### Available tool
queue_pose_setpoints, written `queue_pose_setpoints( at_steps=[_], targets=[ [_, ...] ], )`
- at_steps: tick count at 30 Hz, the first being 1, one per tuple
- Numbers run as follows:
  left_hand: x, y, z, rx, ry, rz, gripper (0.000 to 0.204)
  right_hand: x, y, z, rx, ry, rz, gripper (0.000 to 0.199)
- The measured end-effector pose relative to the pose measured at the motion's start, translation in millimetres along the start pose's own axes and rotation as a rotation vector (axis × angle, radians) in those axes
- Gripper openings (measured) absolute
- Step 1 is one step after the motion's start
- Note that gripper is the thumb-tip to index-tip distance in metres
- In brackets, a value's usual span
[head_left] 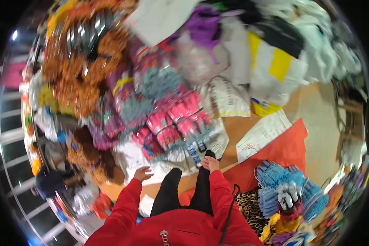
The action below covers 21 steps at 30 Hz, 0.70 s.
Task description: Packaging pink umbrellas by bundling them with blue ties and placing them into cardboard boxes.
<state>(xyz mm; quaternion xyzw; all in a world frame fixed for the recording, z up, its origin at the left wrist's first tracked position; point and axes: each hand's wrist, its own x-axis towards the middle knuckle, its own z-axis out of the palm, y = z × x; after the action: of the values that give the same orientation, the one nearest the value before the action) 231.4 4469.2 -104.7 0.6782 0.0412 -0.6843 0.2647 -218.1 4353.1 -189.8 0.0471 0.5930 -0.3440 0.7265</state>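
Note:
My left hand (142,173) hovers left of my knees with its fingers stretched out, holding nothing. Over my right knee is my right hand (210,163), its fingers loosely bent and apart, with nothing visible in them. Ahead of both hands lie several pink bundles (164,130) with grey-blue ends, wrapped in clear plastic; they may be gloves. They rest partly on a white printed sack (137,160). Neither hand touches the bundles. Behind them, more clear packs (160,82) with grey-blue and red-pink contents are heaped up.
Orange-brown wrapped goods (80,88) pile up at the left. White bags with yellow bands (274,67) stand at the far right. A red sheet (270,153) and a white sack (262,135) lie on the floor. Blue knitted bundles (274,180) sit by a leopard-print cloth (250,210).

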Motion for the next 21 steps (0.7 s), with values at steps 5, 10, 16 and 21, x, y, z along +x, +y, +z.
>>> queue_pose_setpoints(
  at_steps=[5,10,16,21],
  targets=[
    [65.6,55.6,135.7,0.269,-0.355,0.355,0.036,17.4,-104.4,-35.1,0.231,0.066,-0.185,0.030],
    [134.7,112.7,341.7,0.694,-0.960,1.187,0.031,19.5,-232.6,-128.0,0.438,0.143,-0.414,0.026],
    [169.7,174.1,546.5,0.692,-1.347,1.314,0.029,-30.0,-309.9,-213.1,0.634,0.298,-0.578,0.024],
    [159.0,142.9,593.0,0.693,-1.398,1.200,0.027,-90.2,-289.4,-226.9,0.536,0.318,-0.413,0.022]
  ],
)
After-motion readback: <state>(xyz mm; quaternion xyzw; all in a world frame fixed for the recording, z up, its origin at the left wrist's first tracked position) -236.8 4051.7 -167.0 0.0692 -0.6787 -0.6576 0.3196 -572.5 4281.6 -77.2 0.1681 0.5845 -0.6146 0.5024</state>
